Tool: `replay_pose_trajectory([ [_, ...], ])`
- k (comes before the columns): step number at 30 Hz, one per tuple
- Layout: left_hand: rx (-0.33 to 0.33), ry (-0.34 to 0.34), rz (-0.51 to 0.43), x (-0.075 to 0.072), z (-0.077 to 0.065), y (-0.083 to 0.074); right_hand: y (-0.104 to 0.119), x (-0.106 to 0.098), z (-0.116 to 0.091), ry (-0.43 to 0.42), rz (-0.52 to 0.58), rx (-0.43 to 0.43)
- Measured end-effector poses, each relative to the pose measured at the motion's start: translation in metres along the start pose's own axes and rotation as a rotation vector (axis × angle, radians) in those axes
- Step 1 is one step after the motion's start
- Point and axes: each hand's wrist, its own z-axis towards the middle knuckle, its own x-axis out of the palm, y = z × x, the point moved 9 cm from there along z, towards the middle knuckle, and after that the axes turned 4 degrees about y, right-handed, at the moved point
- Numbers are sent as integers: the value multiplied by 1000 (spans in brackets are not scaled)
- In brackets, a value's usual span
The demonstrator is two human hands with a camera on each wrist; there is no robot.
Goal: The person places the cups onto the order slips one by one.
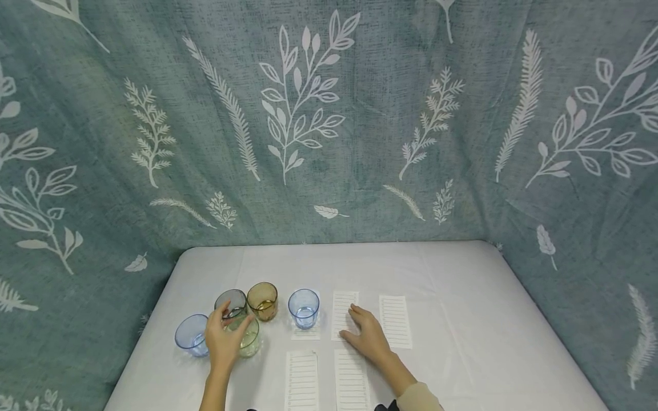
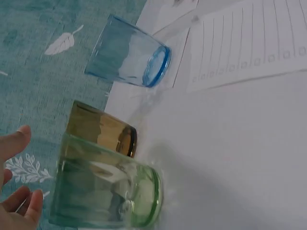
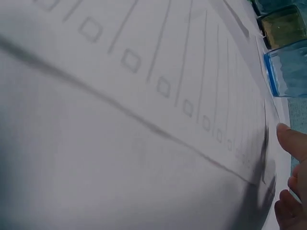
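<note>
My left hand (image 1: pixel 224 341) hovers over a cluster of tumblers, thumb and fingers spread apart. Nearest to it are a green glass (image 1: pixel 250 343) and a grey glass (image 1: pixel 229 297), both partly hidden by the hand. In the left wrist view, the fingers (image 2: pixel 14 143) stand above the rim of the green glass with nothing between them. My right hand (image 1: pixel 371 338) is over a lined paper slip (image 1: pixel 345 301), fingers extended and thumb apart. Whether it touches the paper I cannot tell.
An amber glass (image 1: pixel 263 301) stands beside the grey one, and a blue glass (image 1: pixel 190 334) at far left. Another blue glass (image 1: pixel 304 308) stands on a slip. More lined slips (image 1: pixel 394 322) lie on the white table (image 1: pixel 462 297). A leaf-patterned green curtain (image 1: pixel 360 160) hangs behind.
</note>
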Motion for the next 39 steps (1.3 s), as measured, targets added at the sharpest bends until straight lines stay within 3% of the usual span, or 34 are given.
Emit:
replay_pose_trajectory([
  [8,-25,-1,16,-7,-4,12,-7,0,-12,35,-82,-22],
  [15,-5,-30,30,-5,-8,10,-5,-1,-17,12,-140,-45],
  [26,-68,4,63,2,-17,19,-1,-1,-21,4,-211,-77],
  [39,-134,-94,58,3,-26,33,-11,3,-19,19,-61,-36],
])
